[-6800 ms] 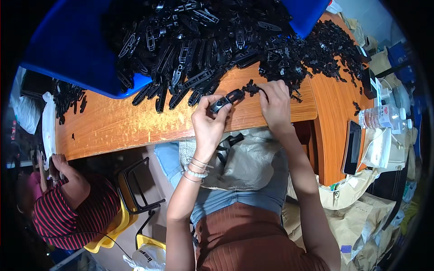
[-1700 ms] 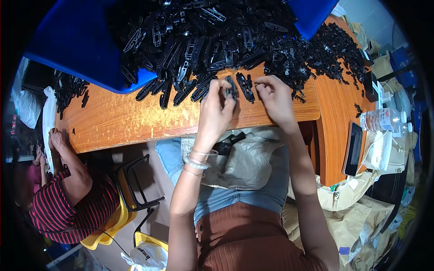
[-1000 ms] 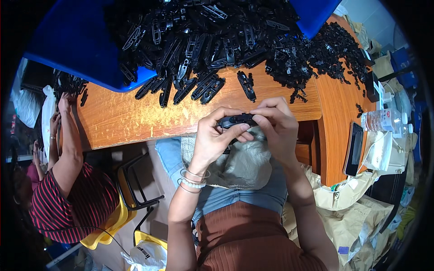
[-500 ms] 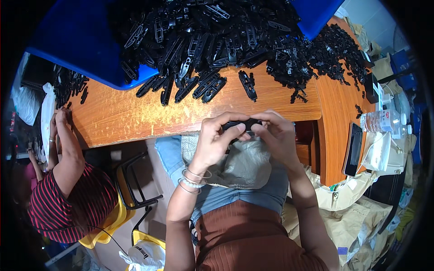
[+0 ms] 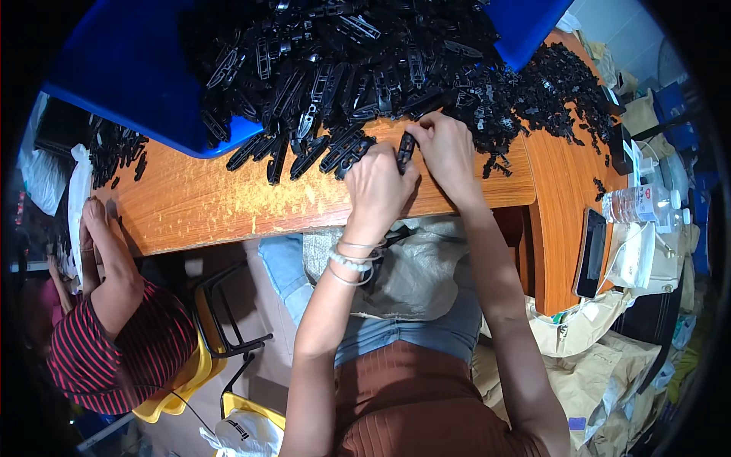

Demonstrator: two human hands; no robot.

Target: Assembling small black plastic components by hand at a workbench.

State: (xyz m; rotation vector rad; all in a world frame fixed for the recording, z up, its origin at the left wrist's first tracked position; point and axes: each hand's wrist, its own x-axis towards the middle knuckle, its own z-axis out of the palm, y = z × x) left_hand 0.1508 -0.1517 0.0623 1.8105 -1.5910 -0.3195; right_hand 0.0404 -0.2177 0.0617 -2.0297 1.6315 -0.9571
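Note:
A large heap of long black plastic parts spreads over the wooden table at the far side. My left hand is at the heap's near edge, its fingers curled round one long black part. Just right of it, my right hand pinches the upper end of a separate black part between thumb and fingers. Some of my left fingertips are hidden under the hand. Over my lap lies a pale woven sack, with a dark shape on it that I cannot make out, partly behind my left wrist.
Blue bins frame the heap. Small black pieces cover the far right of the table. A phone and a plastic bottle are at right. A person in a striped top sits at left, hands at the table edge.
Both hands have moved forward from above my lap to the table. The black part they held together has left them; each hand now grips a part at the heap's edge.

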